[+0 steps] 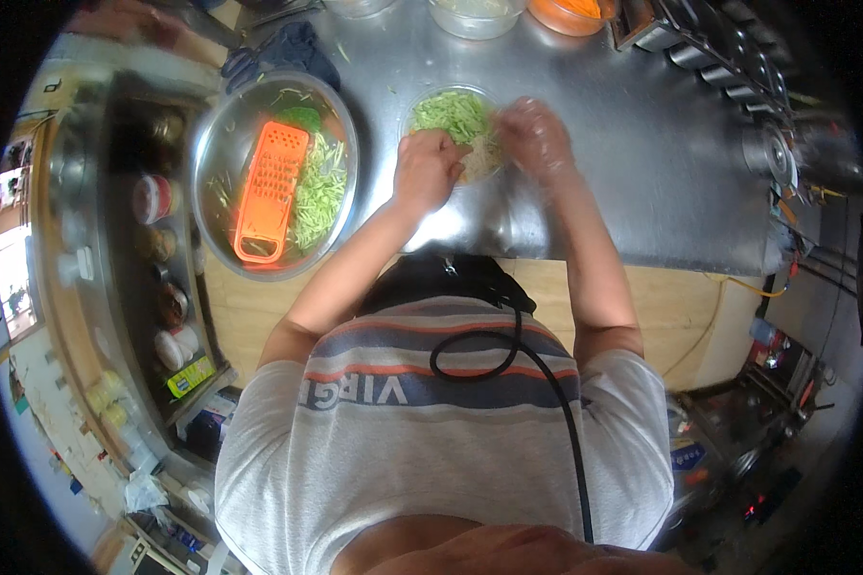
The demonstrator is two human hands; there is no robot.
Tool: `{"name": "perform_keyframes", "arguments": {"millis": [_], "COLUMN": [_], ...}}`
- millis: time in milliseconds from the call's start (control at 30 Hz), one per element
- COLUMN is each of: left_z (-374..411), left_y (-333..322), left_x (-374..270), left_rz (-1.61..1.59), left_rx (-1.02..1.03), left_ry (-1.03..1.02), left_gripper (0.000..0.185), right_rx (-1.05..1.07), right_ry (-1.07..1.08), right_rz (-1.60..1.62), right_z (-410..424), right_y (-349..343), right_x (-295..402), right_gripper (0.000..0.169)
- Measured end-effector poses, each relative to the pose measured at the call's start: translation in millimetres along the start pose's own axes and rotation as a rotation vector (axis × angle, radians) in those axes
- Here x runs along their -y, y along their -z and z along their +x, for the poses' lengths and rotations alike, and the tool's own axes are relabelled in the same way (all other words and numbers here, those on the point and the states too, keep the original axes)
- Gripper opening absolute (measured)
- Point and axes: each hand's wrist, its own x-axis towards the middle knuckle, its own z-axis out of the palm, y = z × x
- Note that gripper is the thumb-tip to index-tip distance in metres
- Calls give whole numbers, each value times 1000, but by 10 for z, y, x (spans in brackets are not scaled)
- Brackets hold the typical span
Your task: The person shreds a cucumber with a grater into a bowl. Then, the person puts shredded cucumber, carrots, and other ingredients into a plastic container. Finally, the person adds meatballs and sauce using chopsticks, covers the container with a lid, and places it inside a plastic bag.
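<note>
A round clear bowl (451,88) stands on the steel counter before me, with shredded green vegetable (451,113) at its far side and a pale shredded food (480,157) nearer. My left hand (428,167) is at the bowl's near left rim, its fingers bent over the food; whether they grip anything is unclear. My right hand (536,140), in a clear plastic glove, is at the bowl's right rim, blurred, its fingers curled; what they hold is hidden. To the left, a large metal basin (208,180) contains an orange grater (272,190) and green shreds (321,190).
Bowls with a pale food (477,27) and orange shreds (569,18) stand at the counter's far edge. A dark cloth (298,54) lies behind the basin. Lidded metal containers (715,72) line the far right, near a metal pot (766,152). Shelves with tubs (154,199) are at left.
</note>
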Motion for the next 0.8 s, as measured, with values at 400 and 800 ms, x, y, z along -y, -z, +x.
{"name": "perform_keyframes", "arguments": {"millis": [400,800], "left_z": [-710,-1052], "left_y": [560,752], "left_x": [-58,-241], "left_rz": [-97,-178], "left_rx": [-157,-203], "left_ry": [297,623], "left_gripper": [18,10], "right_rx": [277,632], "right_ry": [-30,-49], "right_rz": [-49,-189], "right_z": [2225,2694], "right_y": [93,-578], "right_x": [-847,-688], "right_gripper": [40,26]}}
